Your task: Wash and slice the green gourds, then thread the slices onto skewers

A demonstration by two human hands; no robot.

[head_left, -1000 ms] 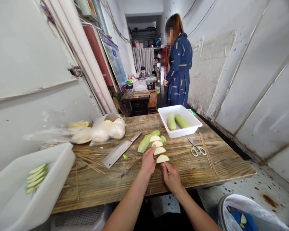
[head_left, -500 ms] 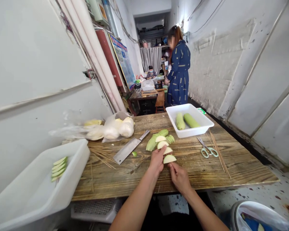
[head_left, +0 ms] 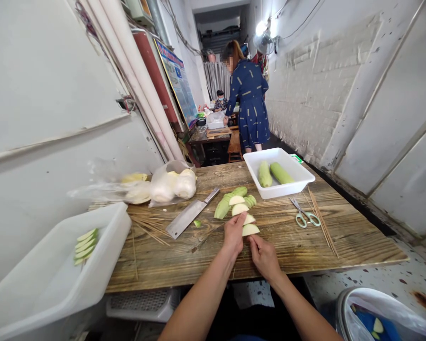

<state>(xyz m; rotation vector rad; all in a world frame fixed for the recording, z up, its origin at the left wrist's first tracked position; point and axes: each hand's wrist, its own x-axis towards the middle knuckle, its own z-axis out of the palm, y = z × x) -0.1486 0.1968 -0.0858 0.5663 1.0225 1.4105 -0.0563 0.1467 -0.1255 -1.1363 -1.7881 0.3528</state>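
Observation:
Several half-round zucchini slices [head_left: 250, 230] run in a row away from me, threaded on a skewer that is mostly hidden. My left hand [head_left: 234, 233] grips the slices from the left, its fingers closed on the middle ones. Just below the nearest slice, my right hand [head_left: 265, 254] pinches the skewer's near end. Behind the row lies a pile of cut zucchini [head_left: 224, 205] on the wooden table [head_left: 206, 258]. To its left rests a cleaver [head_left: 189, 217], with a small green scrap [head_left: 198, 223] beside the blade.
A white tray [head_left: 287, 189] holds two whole zucchini. Scissors [head_left: 303, 215] and skewers [head_left: 322, 222] lie at right. Loose skewers [head_left: 147, 222] and bagged white vegetables [head_left: 173, 184] are at left. A large white tub [head_left: 108, 265] contains skewered slices [head_left: 85, 246]. A lined bin [head_left: 344, 303] stands lower right. A person [head_left: 251, 102] stands beyond.
My view has swung left, then dipped slightly. Both hands keep their hold, the left sliding slightly along the slices. The person in the blue dress has moved left and leans to the far table.

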